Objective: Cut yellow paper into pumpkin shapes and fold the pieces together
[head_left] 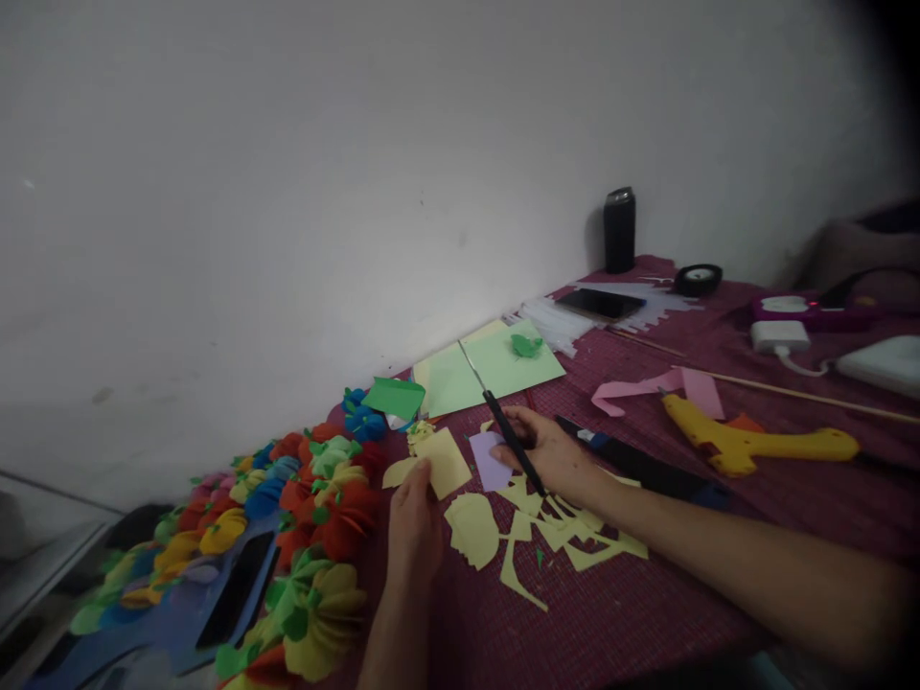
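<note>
My left hand (415, 517) pinches pale yellow paper (447, 462) between thumb and fingers. A rounded edge of yellow paper juts out on its left side. In my right hand (550, 446) is a pair of black-handled scissors (512, 436), seen edge-on, with the thin metal blades pointing up and away. Behind the scissors lies a small lilac paper (489, 467). On the table between my hands rests a stack of scalloped yellow paper rounds (472, 529). Yellow paper offcuts (561, 532) are scattered below my right hand.
Colourful paper pumpkins (345, 517) crowd the left side, near a dark phone-like slab (237, 589). Green sheets (467, 379) lie against the wall. Glue sticks (553, 321), a phone (602, 304), a black can (619, 230), a yellow glue gun (747, 436) and chargers (780, 335) occupy the right.
</note>
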`<state>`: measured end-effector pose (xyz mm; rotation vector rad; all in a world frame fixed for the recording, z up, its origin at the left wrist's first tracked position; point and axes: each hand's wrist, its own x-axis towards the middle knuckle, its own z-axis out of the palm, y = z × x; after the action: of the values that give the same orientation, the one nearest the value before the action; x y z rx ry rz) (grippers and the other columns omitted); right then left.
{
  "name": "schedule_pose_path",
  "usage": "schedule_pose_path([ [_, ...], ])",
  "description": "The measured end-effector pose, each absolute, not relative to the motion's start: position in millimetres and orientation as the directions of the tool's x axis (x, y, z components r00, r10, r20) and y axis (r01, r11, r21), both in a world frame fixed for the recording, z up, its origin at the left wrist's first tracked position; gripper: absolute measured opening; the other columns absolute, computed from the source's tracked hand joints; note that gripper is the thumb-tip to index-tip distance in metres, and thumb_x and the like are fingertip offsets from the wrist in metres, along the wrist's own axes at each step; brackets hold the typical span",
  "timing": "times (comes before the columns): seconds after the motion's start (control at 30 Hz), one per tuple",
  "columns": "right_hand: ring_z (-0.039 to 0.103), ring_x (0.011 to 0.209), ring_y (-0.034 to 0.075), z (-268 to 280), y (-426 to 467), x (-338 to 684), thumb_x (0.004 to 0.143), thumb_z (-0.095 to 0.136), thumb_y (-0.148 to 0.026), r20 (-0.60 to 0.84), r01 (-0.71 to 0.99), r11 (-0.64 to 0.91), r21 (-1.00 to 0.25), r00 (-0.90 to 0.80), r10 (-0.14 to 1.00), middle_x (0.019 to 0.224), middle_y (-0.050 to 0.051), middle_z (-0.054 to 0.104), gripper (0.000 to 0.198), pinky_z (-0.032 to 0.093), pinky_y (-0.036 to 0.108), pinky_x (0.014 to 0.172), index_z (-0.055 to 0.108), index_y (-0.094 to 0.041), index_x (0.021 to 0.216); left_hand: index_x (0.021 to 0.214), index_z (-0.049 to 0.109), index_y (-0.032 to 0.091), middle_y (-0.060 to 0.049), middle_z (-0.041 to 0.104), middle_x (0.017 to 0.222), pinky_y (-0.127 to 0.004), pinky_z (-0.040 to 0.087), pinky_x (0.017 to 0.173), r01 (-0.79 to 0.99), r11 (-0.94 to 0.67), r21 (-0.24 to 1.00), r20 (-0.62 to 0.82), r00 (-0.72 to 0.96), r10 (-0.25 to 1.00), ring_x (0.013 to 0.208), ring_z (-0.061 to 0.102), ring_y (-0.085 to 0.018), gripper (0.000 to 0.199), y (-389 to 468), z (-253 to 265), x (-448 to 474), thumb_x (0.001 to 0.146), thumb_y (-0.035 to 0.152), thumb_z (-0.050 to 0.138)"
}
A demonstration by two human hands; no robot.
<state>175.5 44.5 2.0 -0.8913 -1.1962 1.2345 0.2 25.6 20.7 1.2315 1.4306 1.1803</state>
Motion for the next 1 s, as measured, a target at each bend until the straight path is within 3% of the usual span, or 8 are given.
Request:
schedule_pose_path([
  [0.1,0.052,0.059,0.011,-0.1,41.3,172.9,0.062,0.064,-0.020,0.229,-0.170,0.212,-0.962,-0.083,0.970,0.073,-0.002,0.057,0.040,0.041,0.020,0.049,0.049,-0.019,0.100,0.094,0.059,0.014,-0.006,0.067,0.081,-0.028,0.048,0.067,-0.164,0.124,0.979,-0.121,0.029,0.992,0.073,0.062,-0.017,0.037,16.5,13.6,19.3,0.073,0.044,0.052],
  [0.27,0.057,0.076,0.015,-11.6,43.6,170.4,0.065,0.061,-0.017,0.252,-0.072,0.248,-0.966,-0.047,0.967,0.085,0.002,0.061,0.042,0.046,0.025,0.062,0.048,-0.020,0.105,0.081,0.060,0.016,0.000,0.064,0.070,-0.026,0.045,0.070,-0.323,0.167,0.931,-0.148,0.082,0.986,0.064,0.058,-0.011,0.023,8.8,8.5,32.9,0.071,0.037,0.059],
  [0.57,0.059,0.090,0.019,-13.7,39.9,168.3,0.069,0.058,-0.014,0.337,0.044,0.340,-0.939,-0.069,0.939,0.098,0.004,0.062,0.043,0.047,0.033,0.078,0.048,-0.022,0.109,0.061,0.054,0.016,0.008,0.041,0.047,-0.023,0.043,0.068,-0.322,0.162,0.933,-0.130,0.116,0.985,0.046,0.038,-0.005,0.026,1.1,11.0,38.2,0.073,0.038,0.057],
  [0.87,0.059,0.093,0.019,-14.6,39.0,168.6,0.068,0.058,-0.013,0.374,0.149,0.375,-0.915,-0.040,0.927,0.105,0.003,0.062,0.042,0.047,0.031,0.079,0.050,-0.025,0.108,0.063,0.052,0.016,0.006,0.038,0.051,-0.018,0.037,0.053,-0.226,0.147,0.963,-0.130,0.091,0.987,0.049,0.036,-0.006,0.032,3.1,-0.4,39.3,0.071,0.046,0.055],
  [1.0,0.059,0.093,0.018,-13.9,38.1,168.6,0.068,0.057,-0.011,0.394,0.173,0.399,-0.900,-0.063,0.917,0.106,0.003,0.061,0.043,0.046,0.031,0.081,0.050,-0.025,0.108,0.067,0.054,0.016,0.005,0.043,0.055,-0.017,0.033,0.049,-0.184,0.128,0.975,-0.109,0.109,0.988,0.049,0.037,-0.006,0.033,3.2,-0.7,39.1,0.072,0.048,0.053],
])
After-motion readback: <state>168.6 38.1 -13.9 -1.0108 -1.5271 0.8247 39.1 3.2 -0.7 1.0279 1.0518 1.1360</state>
